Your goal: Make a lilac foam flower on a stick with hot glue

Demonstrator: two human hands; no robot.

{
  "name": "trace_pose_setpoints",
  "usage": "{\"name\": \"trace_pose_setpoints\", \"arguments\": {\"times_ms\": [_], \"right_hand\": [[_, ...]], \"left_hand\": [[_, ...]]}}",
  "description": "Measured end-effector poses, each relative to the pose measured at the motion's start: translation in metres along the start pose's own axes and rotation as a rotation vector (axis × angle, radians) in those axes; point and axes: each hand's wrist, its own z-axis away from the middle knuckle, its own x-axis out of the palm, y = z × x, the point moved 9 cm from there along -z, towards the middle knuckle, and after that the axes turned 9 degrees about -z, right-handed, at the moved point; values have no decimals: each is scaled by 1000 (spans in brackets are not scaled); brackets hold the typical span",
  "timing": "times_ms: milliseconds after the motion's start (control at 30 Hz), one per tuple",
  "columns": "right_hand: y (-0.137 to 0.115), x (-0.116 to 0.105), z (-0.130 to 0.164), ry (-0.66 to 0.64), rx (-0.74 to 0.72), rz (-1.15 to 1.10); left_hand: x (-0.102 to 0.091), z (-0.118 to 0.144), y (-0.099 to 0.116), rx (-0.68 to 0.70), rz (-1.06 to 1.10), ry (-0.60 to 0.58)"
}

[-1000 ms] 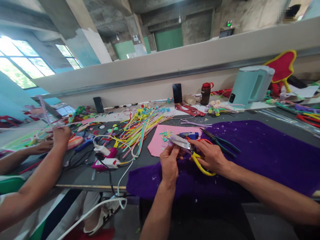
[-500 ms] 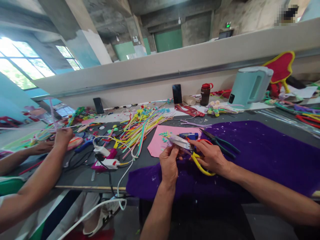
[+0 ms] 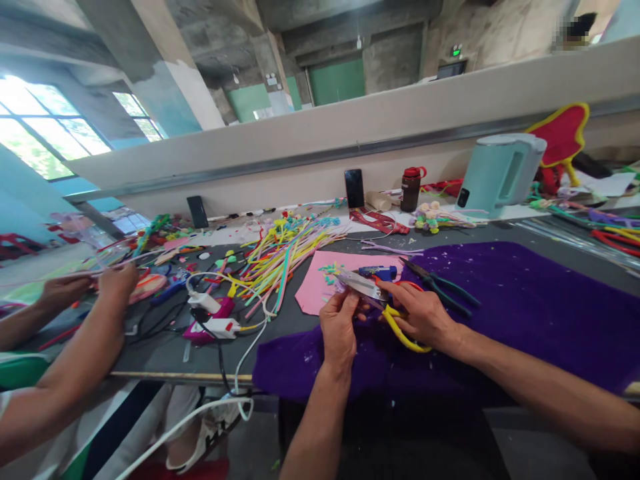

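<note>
My right hand (image 3: 423,317) grips a pair of scissors (image 3: 406,338) with yellow and red handles. Their blades point left, over the fingertips of my left hand (image 3: 339,330). That hand is closed in a pinch on a pale lilac pipe cleaner (image 3: 341,283), largely covered by the blades and fingers. Whether the blades touch it I cannot tell. Just behind lies a pink sheet (image 3: 310,297) with small teal and yellow pieces (image 3: 329,270) on it. A blue tool (image 3: 383,272) rests at the sheet's right side, beside dark-handled pliers (image 3: 443,287).
Purple cloth (image 3: 525,307) covers the table before me. Bundled pipe cleaners (image 3: 285,257), a power strip with plugs (image 3: 213,327) and white cables lie leftward. Behind stand a phone (image 3: 354,189), a bottle (image 3: 411,190) and a kettle (image 3: 500,175). A co-worker's hands (image 3: 117,287) are at far left.
My hands and the scissors have hardly moved. At the left, the co-worker's hands have shifted left, and the long pale strand between them now lies lower and flatter.
</note>
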Motion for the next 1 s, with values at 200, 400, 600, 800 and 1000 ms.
{"name": "trace_pose_setpoints", "arguments": {"times_ms": [200,400,600,800,1000], "right_hand": [[-1,0,1,-8,0,-17],[0,1,1,2,-17,-11],[4,4,3,-7,-16,38],[5,7,4,-29,-15,76],[4,6,3,-15,-32,99]], "left_hand": [[1,0,0,-21,17,-6],[1,0,0,-31,16,4],[1,0,-1,-31,33,-12],[1,0,-1,-44,34,-8],[0,-1,-2,-42,32,3]]}}
